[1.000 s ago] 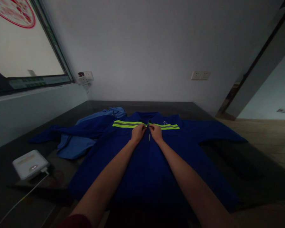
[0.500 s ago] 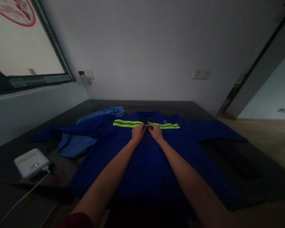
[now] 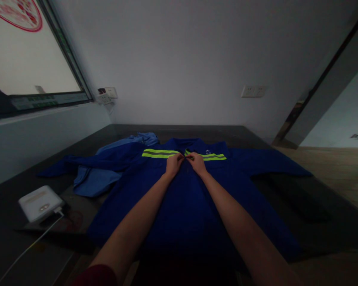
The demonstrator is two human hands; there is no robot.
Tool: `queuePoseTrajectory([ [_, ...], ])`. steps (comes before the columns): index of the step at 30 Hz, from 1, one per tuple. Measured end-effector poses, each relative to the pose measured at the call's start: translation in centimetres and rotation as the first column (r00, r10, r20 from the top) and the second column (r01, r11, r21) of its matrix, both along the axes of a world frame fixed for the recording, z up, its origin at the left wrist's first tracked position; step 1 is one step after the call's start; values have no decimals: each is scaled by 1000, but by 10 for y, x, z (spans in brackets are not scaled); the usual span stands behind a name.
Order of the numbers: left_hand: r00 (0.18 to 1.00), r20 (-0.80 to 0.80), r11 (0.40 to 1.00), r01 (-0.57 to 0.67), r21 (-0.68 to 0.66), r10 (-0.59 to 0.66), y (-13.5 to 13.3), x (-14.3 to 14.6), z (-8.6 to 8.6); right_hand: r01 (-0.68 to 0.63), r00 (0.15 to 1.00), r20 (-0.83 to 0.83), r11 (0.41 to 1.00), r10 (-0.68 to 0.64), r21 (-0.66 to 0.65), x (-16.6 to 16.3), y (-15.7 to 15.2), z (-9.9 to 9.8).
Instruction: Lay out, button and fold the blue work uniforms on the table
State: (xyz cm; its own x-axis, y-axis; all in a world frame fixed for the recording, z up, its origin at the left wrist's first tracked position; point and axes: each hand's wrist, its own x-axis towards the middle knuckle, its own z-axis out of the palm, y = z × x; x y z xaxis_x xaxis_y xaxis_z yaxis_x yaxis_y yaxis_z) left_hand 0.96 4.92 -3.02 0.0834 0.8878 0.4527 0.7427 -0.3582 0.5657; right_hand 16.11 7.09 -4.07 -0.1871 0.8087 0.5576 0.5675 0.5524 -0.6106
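Across the dark surface [image 3: 220, 132] lies the blue jacket [image 3: 186, 206], whose loose cloth could ruck if tugged. At its bright chest stripe [image 3: 159, 153], left hand [image 3: 174, 163] and right hand [image 3: 197, 163] pinch the front opening [image 3: 186, 152]; uneven pulling could skew it.

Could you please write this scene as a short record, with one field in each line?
Garment: blue jacket, spread out, collar toward the wall, yellow-green stripes across the chest
Left hand: left hand, fingertips pinching at the jacket's front opening
Right hand: right hand, pinching beside it; exact part held too small to tell
Surface: dark table
Under left-side sleeve: light blue cloth
Near left: white box with a white cable plugged in
Light: dim
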Motion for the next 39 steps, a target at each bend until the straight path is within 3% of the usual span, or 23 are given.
queuePoseTrajectory([
  [13,986,163,997,-18,-75,30,5,10,0,80,978,188,994,-92,71,-4,-6,5],
  [22,968,247,997,-20,-79,39,8,8,-6,128,964,220,988,-146,91,-9,-13,7],
  [33,958,273,994,-61,-86,83,6,10,-7,147,983,98,987,-152,60,-9,-11,3],
  [39,978,197,995,-50,-89,66,0,13,-5,200,979,-33,979,-201,-28,-7,-2,-6],
])
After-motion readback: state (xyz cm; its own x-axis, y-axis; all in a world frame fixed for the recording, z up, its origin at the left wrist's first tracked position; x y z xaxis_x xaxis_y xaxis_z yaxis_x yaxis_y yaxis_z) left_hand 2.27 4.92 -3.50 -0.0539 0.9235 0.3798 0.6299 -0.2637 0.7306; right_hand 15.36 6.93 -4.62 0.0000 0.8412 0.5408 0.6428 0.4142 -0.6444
